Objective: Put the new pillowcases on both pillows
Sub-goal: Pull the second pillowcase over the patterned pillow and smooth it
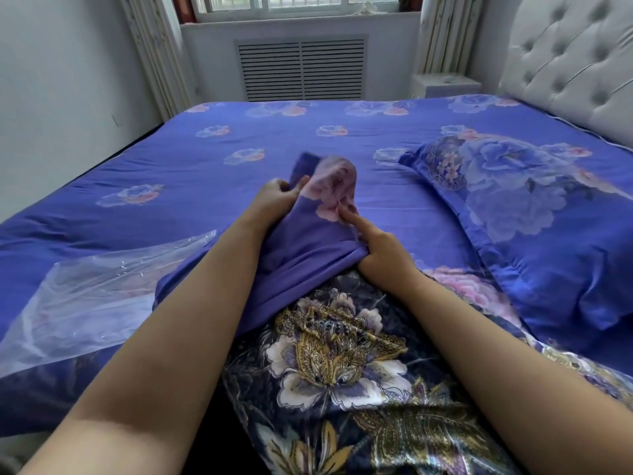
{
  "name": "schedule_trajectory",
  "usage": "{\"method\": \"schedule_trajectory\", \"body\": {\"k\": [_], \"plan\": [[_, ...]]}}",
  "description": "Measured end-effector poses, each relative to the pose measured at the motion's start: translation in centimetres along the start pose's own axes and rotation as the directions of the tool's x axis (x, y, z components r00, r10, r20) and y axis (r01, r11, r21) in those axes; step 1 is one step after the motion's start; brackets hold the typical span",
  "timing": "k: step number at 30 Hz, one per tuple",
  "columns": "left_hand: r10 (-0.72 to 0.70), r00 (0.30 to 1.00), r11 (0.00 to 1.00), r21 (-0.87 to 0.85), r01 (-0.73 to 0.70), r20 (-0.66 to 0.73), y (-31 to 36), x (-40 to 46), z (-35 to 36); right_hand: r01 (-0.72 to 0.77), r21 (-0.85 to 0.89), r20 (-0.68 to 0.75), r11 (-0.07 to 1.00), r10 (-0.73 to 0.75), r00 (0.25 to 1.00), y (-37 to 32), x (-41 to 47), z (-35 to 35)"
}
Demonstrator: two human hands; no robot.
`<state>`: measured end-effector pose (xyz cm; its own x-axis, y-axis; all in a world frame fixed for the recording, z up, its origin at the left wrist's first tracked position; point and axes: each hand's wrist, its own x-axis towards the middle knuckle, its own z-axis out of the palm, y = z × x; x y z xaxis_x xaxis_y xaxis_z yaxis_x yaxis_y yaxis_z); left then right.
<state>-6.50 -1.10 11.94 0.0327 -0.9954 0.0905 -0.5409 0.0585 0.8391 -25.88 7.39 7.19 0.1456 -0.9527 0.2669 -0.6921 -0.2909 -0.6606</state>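
A purple pillowcase (pixel 301 248) with pink flowers is bunched up between my hands over the bed. My left hand (pixel 274 197) pinches its upper edge. My right hand (pixel 380 248) grips a fold lower down, with the index finger stretched out along the cloth. Under my forearms lies a pillow (pixel 342 371) in a dark satin cover with gold and white flowers. A second pillow (pixel 534 214) in a blue flowered case rests on the bed at the right.
A blue flowered sheet (pixel 239 138) covers the bed. A clear plastic bag (pixel 102 293) lies at the left. A tufted white headboard (pixel 575 63) stands at the right. A window, radiator grille (pixel 301 70) and curtains are beyond the bed.
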Motion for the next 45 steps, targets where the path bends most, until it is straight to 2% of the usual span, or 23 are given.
{"method": "schedule_trajectory", "body": {"k": [1, 3, 5, 8, 11, 14, 17, 18, 20, 22, 24, 26, 29, 31, 34, 38, 42, 45], "plan": [[0.013, 0.998, 1.0, -0.001, -0.013, 0.069, -0.2, -0.3, 0.3, -0.027, 0.025, -0.023, 0.999, 0.028, 0.999, 0.1, 0.1, 0.1], [0.111, 0.987, 0.992, -0.069, -0.103, 0.117, -0.2, -1.0, 0.4, -0.065, 0.04, -0.077, 0.997, 0.068, 0.995, -0.1, 0.3, 0.3], [0.236, 0.967, 0.97, -0.073, -0.23, 0.099, -0.1, -2.1, 0.5, -0.059, 0.048, -0.116, 0.997, 0.065, 0.991, -0.2, 0.6, 0.3], [0.402, 0.913, 0.916, -0.035, -0.401, 0.068, -0.4, -3.6, 1.2, -0.063, 0.023, -0.097, 0.998, 0.064, 0.993, -0.1, 0.9, 0.3], [0.408, 0.913, 0.912, -0.062, -0.406, 0.026, -0.7, -4.6, 0.8, -0.064, -0.029, -0.019, 0.998, 0.064, 0.998, -0.3, 1.3, 0.0], [0.345, 0.938, 0.931, -0.14, -0.338, 0.023, -0.5, -5.1, 0.5, -0.087, 0.058, 0.028, 0.995, 0.085, 0.996, -0.3, 1.1, -0.3], [0.431, 0.894, 0.883, 0.148, -0.445, 0.119, -0.1, -5.4, 0.4, 0.012, 0.095, -0.014, 0.995, -0.011, 1.0, -0.5, 0.4, -0.7], [0.444, 0.88, 0.866, 0.171, -0.47, 0.169, 0.1, -5.5, 0.3, 0.049, 0.073, -0.018, 0.996, -0.048, 0.999, -0.7, 0.2, -0.8], [0.387, 0.899, 0.894, 0.153, -0.42, 0.205, 0.9, -5.5, -0.4, 0.136, 0.019, -0.009, 0.991, -0.136, 0.991, -0.7, 0.1, -0.8], [0.312, 0.942, 0.905, 0.265, -0.334, 0.122, 1.7, -4.8, -1.4, 0.186, -0.025, 0.002, 0.982, -0.186, 0.982, -0.8, 0.0, -0.7], [0.283, 0.951, 0.827, 0.471, -0.307, 0.124, 2.1, -3.6, -2.3, 0.195, -0.045, -0.022, 0.98, -0.196, 0.98, -0.9, -0.1, -0.4], [0.297, 0.932, 0.702, 0.614, -0.361, 0.208, 2.6, -3.0, -2.5, 0.17, -0.042, -0.053, 0.984, -0.173, 0.984, -0.9, -0.2, -0.4], [0.354, 0.889, 0.544, 0.71, -0.448, 0.289, 3.1, -2.7, -2.2, 0.159, 0.007, -0.102, 0.987, -0.157, 0.982, -0.5, -0.3, -0.3], [0.374, 0.873, 0.479, 0.74, -0.472, 0.314, 3.3, -2.7, -2.1, 0.125, 0.021, -0.121, 0.992, -0.122, 0.985, -0.3, -0.3, 0.1], [0.379, 0.876, 0.519, 0.716, -0.467, 0.297, 3.4, -2.4, -2.3, 0.025, 0.065, -0.144, 0.998, -0.016, 0.989, -0.3, -0.2, 0.3], [0.357, 0.904, 0.659, 0.622, -0.423, 0.236, 3.6, -1.3, -3.1, -0.078, 0.057, -0.017, 0.995, 0.079, 0.997, -0.8, 0.1, 0.1], [0.368, 0.909, 0.701, 0.585, -0.408, 0.193, 3.9, -0.1, -3.6, -0.013, 0.219, 0.074, 0.976, -0.003, 0.997, -1.3, 0.0, -0.1], [0.273, 0.946, 0.723, 0.612, -0.322, 0.175, 3.6, 1.4, -4.4, 0.041, 0.376, 0.112, 0.926, -0.089, 0.99, -1.3, -0.4, -0.1]]}}
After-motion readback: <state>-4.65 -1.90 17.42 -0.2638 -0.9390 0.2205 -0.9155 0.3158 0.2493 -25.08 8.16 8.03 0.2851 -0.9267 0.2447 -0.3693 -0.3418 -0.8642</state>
